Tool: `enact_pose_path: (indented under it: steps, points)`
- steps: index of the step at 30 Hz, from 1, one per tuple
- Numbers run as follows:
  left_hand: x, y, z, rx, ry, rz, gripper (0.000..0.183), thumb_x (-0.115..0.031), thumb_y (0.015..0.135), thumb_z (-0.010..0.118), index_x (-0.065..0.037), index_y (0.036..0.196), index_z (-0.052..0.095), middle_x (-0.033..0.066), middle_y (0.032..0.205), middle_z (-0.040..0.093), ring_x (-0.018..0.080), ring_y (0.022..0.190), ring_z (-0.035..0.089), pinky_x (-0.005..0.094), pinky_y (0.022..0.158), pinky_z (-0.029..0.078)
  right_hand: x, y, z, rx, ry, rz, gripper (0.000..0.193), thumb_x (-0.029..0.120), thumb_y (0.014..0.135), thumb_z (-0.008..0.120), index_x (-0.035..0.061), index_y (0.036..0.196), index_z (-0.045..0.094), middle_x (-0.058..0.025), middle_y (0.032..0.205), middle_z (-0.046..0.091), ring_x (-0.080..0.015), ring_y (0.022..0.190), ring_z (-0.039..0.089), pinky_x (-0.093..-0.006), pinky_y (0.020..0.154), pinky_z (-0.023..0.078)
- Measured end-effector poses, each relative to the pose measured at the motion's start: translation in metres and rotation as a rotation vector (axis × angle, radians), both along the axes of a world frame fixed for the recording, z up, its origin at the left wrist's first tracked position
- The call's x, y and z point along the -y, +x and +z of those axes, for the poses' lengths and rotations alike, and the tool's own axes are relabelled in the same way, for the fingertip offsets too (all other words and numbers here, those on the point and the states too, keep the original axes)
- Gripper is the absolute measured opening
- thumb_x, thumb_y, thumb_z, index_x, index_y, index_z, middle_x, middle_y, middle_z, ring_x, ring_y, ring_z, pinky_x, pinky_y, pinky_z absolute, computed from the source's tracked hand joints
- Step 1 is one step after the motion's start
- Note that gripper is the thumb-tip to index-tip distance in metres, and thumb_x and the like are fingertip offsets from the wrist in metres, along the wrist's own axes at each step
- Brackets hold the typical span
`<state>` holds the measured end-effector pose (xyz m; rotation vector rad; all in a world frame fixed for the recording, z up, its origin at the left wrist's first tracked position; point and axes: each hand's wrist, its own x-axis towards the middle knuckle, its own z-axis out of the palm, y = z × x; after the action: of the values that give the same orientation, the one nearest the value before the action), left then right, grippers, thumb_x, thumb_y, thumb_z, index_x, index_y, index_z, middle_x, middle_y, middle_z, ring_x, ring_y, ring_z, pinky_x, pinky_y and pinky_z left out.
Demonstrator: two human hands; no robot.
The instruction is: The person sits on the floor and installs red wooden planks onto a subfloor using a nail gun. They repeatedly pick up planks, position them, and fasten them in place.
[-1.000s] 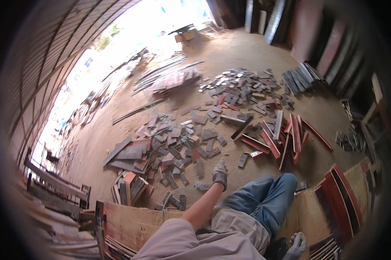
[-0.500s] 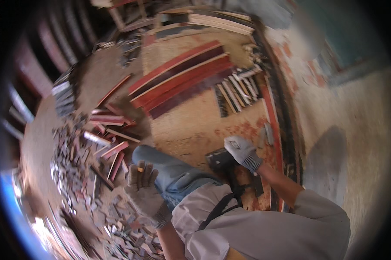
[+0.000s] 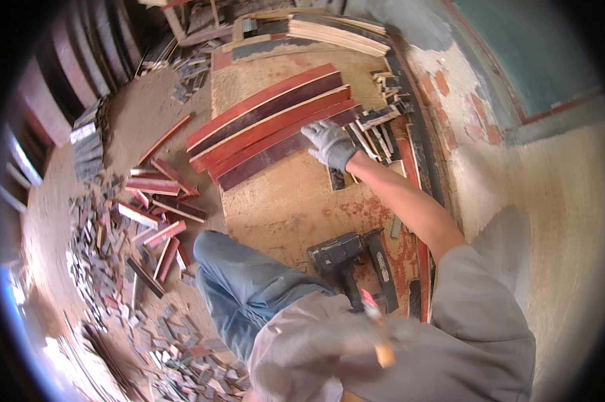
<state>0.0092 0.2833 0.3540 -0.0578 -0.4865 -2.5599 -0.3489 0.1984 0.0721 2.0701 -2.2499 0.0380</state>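
Observation:
My right hand (image 3: 329, 142), in a grey-white work glove, reaches out over the right part of several long red and dark purple boards (image 3: 262, 151). Its fingers are apart, with nothing seen in them; whether they touch the nearest board I cannot tell. My left hand (image 3: 282, 378) is low in front of my body, smeared by motion. Beside that blur is a small red and orange streak (image 3: 379, 328), too blurred to name. A black nail gun (image 3: 336, 253) lies on the plywood sheet, right of my bent knee.
Short red offcuts (image 3: 156, 186) and a wide scatter of small wood scraps (image 3: 105, 261) cover the floor at left. Narrow strips (image 3: 376, 142) lie beyond my right wrist. Pale battens (image 3: 339, 35) are stacked at the back. A stained wall (image 3: 517, 167) stands at right.
My right hand has left the nail gun and moved forward to the long boards. My left hand, raised with fingers spread before, has dropped back toward my body. The view has shifted slightly.

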Motion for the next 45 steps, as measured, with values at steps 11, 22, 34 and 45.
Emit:
enact_pose_path:
  steps: [11,22,34,45]
  points:
    - [0.01,-0.018,0.014,-0.102,0.048,-0.014,0.075,-0.054,0.096,0.055,0.01,0.137,0.056,0.0246,0.124,0.068,0.0291,0.114,0.068,0.0456,0.103,0.051,0.055,0.001,-0.012,-0.167,0.19,0.07,0.052,0.03,0.077,0.083,0.0065,0.116,0.057,-0.0106,0.106,0.059,-0.0279,0.105,0.057,-0.0424,0.087,0.05]
    - [0.019,-0.021,0.021,-0.074,-0.013,-0.001,0.063,-0.036,0.095,0.066,0.007,0.14,0.055,0.0209,0.122,0.07,0.0262,0.11,0.069,0.0417,0.102,0.051,0.052,0.004,0.002,-0.029,0.253,-0.081,0.076,0.039,0.084,0.079,0.0088,0.147,0.05,-0.0148,0.134,0.057,-0.0308,0.123,0.055,-0.0473,0.104,0.044]
    - [0.099,0.01,-0.132,1.446,-0.905,0.632,0.062,-0.011,0.089,0.072,0.0,0.147,0.052,0.0166,0.127,0.068,0.0253,0.115,0.067,0.0361,0.103,0.05,0.054,0.012,0.014,-0.277,-0.209,0.051,0.013,0.022,0.086,0.072,0.0149,0.091,0.063,-0.0055,0.089,0.059,-0.0219,0.085,0.06,-0.0425,0.073,0.05]
    - [0.231,-0.037,-0.3,1.887,-1.456,0.489,0.085,-0.031,0.081,0.083,-0.007,0.152,0.043,0.0219,0.146,0.052,0.0398,0.135,0.05,0.0477,0.109,0.046,-0.209,0.059,0.091,0.927,0.086,-0.741,0.082,0.047,0.078,0.087,0.002,0.139,0.055,-0.0178,0.121,0.071,-0.0288,0.109,0.07,-0.041,0.096,0.054]
